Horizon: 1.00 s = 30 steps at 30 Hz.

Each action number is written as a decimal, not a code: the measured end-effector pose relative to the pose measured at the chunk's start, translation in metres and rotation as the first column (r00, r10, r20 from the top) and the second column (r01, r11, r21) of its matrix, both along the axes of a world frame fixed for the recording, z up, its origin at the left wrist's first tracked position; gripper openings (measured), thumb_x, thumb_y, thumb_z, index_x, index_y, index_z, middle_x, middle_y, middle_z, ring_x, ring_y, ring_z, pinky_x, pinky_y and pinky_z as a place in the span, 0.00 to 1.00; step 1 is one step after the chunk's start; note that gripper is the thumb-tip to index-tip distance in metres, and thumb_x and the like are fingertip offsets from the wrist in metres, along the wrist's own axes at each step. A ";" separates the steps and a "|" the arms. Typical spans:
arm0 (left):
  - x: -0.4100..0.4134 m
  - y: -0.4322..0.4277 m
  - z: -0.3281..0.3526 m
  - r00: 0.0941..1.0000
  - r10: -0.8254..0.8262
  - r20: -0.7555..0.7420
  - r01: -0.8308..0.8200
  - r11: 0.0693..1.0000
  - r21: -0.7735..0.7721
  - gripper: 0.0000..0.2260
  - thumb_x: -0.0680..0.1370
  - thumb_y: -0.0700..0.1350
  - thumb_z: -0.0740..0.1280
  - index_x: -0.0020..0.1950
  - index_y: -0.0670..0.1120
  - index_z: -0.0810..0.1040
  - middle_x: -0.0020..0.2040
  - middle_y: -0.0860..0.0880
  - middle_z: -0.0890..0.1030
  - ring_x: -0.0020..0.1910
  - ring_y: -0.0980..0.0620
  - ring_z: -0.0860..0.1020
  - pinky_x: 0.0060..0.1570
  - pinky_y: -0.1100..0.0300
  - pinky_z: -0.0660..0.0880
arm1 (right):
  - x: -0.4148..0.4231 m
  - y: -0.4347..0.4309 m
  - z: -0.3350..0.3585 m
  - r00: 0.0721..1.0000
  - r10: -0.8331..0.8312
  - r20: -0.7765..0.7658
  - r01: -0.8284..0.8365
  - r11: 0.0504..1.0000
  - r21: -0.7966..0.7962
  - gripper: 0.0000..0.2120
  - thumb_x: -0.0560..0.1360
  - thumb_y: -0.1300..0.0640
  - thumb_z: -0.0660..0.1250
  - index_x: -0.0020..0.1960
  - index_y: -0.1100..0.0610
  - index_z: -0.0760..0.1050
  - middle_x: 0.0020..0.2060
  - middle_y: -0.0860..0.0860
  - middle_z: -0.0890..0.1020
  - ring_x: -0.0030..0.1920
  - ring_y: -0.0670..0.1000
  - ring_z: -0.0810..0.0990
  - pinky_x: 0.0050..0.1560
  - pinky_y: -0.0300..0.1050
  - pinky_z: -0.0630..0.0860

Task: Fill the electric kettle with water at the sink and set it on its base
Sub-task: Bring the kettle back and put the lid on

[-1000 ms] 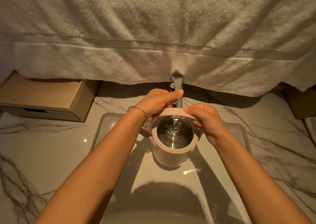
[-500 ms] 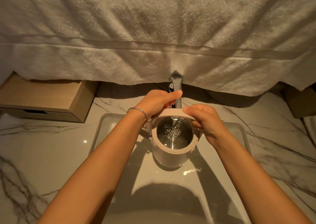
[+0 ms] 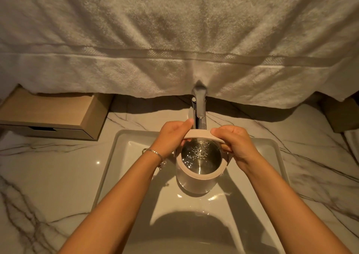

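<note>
Kettle (image 3: 196,182) under tap (image 3: 200,106), water (image 3: 200,156) inside

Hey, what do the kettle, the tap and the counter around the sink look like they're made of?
Kettle: matte pale outer wall, probably plastic; mirror-bright inside, likely steel.
Tap: polished metal, judging by its reflections.
Counter: glossy white stone with dark veins, marble or a lookalike.

pale open kettle (image 3: 196,180) upright in the sink (image 3: 124,156), water rippling inside.
</note>
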<state>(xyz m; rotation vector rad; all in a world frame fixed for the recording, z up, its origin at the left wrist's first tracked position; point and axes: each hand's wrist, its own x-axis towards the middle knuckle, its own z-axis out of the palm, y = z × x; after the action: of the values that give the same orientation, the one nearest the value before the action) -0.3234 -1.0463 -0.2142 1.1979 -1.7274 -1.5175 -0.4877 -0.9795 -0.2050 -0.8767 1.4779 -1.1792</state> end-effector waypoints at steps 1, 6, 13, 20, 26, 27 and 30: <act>0.001 0.004 -0.003 1.000 0.016 -0.026 -0.016 1.000 0.002 0.21 0.77 0.53 0.60 0.24 0.49 0.68 0.19 0.56 0.69 0.21 0.61 0.67 0.28 0.73 0.69 | 0.000 0.003 -0.001 1.000 0.004 0.002 -0.004 1.000 0.001 0.15 0.70 0.58 0.69 0.25 0.55 0.75 0.16 0.44 0.73 0.21 0.40 0.72 0.25 0.32 0.71; -0.003 0.026 0.003 0.996 -0.011 -0.084 0.012 1.000 0.005 0.19 0.76 0.50 0.62 0.25 0.49 0.68 0.20 0.58 0.68 0.22 0.62 0.68 0.28 0.73 0.68 | -0.001 0.027 0.005 1.000 -0.023 -0.019 0.022 1.000 -0.004 0.13 0.69 0.56 0.69 0.26 0.54 0.76 0.18 0.44 0.74 0.22 0.41 0.72 0.27 0.32 0.72; -0.013 0.059 0.042 0.983 -0.114 -0.145 0.114 0.993 -0.011 0.18 0.75 0.52 0.64 0.27 0.48 0.69 0.23 0.55 0.68 0.23 0.60 0.68 0.30 0.72 0.70 | -0.006 0.073 0.042 0.993 -0.104 -0.057 0.101 0.993 -0.064 0.14 0.69 0.55 0.69 0.25 0.53 0.76 0.19 0.45 0.75 0.24 0.41 0.74 0.27 0.32 0.73; -0.038 0.107 0.099 0.948 -0.255 -0.192 0.234 0.964 -0.126 0.20 0.75 0.52 0.64 0.32 0.37 0.74 0.26 0.51 0.72 0.26 0.58 0.70 0.31 0.71 0.69 | -0.023 0.137 0.095 0.975 -0.204 -0.092 0.185 0.965 -0.184 0.14 0.69 0.55 0.69 0.24 0.51 0.78 0.20 0.44 0.77 0.24 0.40 0.75 0.25 0.31 0.72; -0.066 0.160 0.124 0.930 -0.321 -0.176 0.289 0.939 -0.186 0.18 0.74 0.53 0.64 0.30 0.43 0.70 0.27 0.48 0.66 0.26 0.55 0.65 0.31 0.66 0.65 | -0.043 0.200 0.117 0.959 -0.260 -0.114 0.226 0.941 -0.251 0.15 0.70 0.53 0.67 0.25 0.50 0.77 0.20 0.42 0.77 0.24 0.39 0.75 0.24 0.30 0.70; -0.071 0.171 0.125 0.931 -0.316 -0.184 0.282 0.940 -0.190 0.18 0.74 0.53 0.64 0.31 0.41 0.71 0.28 0.46 0.66 0.27 0.55 0.65 0.31 0.66 0.65 | -0.048 0.212 0.119 0.957 -0.263 -0.125 0.225 0.941 -0.254 0.15 0.71 0.53 0.67 0.25 0.50 0.77 0.20 0.42 0.77 0.24 0.39 0.76 0.25 0.30 0.70; -0.086 0.205 0.126 0.936 -0.285 -0.209 0.249 0.952 -0.180 0.20 0.74 0.53 0.65 0.35 0.35 0.74 0.31 0.42 0.70 0.30 0.51 0.69 0.35 0.65 0.69 | -0.060 0.245 0.123 0.955 -0.260 -0.140 0.218 0.941 -0.261 0.16 0.71 0.53 0.67 0.25 0.50 0.75 0.20 0.42 0.76 0.24 0.39 0.75 0.26 0.29 0.70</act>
<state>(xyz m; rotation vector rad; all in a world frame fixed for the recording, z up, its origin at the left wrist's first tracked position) -0.4095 -0.8418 -0.0878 0.6975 -1.8610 -1.5761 -0.5479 -0.7346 -0.0824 -1.0047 1.6388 -1.5216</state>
